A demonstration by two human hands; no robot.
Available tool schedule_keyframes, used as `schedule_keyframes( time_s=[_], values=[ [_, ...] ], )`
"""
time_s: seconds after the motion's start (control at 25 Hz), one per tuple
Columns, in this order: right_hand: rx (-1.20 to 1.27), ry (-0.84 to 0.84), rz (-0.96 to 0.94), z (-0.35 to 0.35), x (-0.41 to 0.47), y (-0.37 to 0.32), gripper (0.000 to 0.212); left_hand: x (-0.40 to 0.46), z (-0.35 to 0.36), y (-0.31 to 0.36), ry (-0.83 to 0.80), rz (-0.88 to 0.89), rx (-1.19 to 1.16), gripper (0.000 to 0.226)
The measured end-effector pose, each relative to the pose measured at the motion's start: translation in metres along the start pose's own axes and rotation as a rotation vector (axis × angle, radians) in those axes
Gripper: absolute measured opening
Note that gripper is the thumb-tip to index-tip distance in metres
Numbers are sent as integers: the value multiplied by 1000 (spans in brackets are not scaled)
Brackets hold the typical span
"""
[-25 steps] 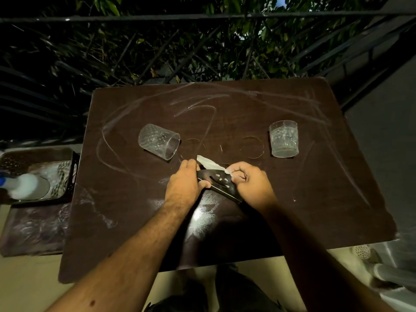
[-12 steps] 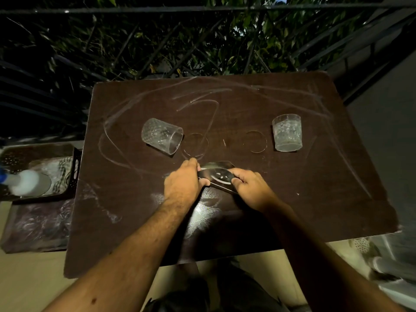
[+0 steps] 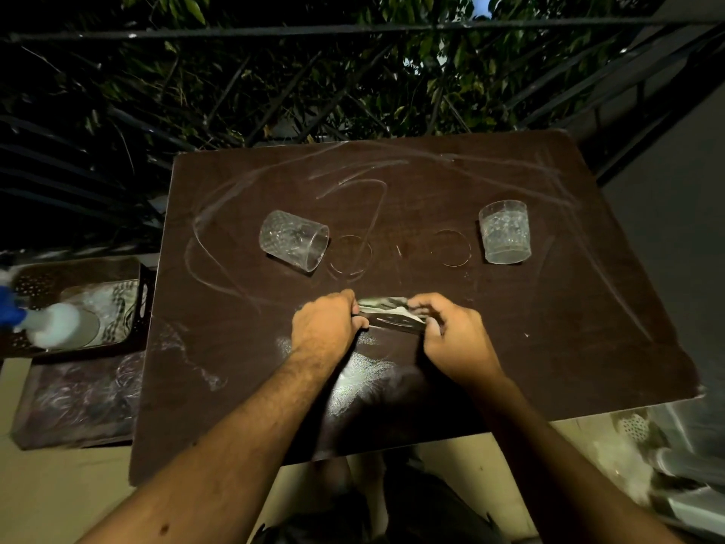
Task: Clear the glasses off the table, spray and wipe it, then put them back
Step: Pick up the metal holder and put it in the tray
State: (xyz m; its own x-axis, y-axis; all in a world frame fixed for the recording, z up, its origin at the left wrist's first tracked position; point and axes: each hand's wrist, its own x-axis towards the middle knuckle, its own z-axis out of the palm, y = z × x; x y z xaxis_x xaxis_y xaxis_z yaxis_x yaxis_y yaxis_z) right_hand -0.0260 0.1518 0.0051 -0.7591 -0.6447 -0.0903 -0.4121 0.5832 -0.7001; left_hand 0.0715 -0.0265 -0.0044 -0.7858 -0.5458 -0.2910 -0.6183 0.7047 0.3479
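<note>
Two clear patterned glasses stand on the dark brown table: the left glass and the right glass, with two wet ring marks between them. In front of them, my left hand and my right hand each grip one end of a folded dark cloth with pale spots, held flat just above the tabletop. Smeared wipe streaks and a patch of fine spray droplets mark the surface near my wrists.
A white spray bottle with a blue top lies in a dark perforated crate left of the table, above a dark mat. A railing and foliage stand behind. Pale objects sit at the lower right.
Both hands have drawn apart slightly, folding and stretching the cloth between them. The glasses have not moved.
</note>
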Motion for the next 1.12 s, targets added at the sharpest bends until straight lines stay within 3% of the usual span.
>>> schedule_keyframes(
  time_s=[0.16,0.4,0.56,0.92,1.12],
  values=[
    [-17,172,-18,-2,-10,3,38,-3,-5,0,3,5,-32,35],
    [-200,-180,75,2,-3,31,58,6,1,-2,-84,146,-151,55],
    [-127,-122,66,6,6,37,38,8,6,1,-101,137,-128,31],
    [-44,-145,-153,15,31,-7,36,-16,-33,-40,24,26,-199,40],
    [-40,-229,-256,61,43,-77,38,-36,-71,-114,90,-86,-217,44]
  ],
)
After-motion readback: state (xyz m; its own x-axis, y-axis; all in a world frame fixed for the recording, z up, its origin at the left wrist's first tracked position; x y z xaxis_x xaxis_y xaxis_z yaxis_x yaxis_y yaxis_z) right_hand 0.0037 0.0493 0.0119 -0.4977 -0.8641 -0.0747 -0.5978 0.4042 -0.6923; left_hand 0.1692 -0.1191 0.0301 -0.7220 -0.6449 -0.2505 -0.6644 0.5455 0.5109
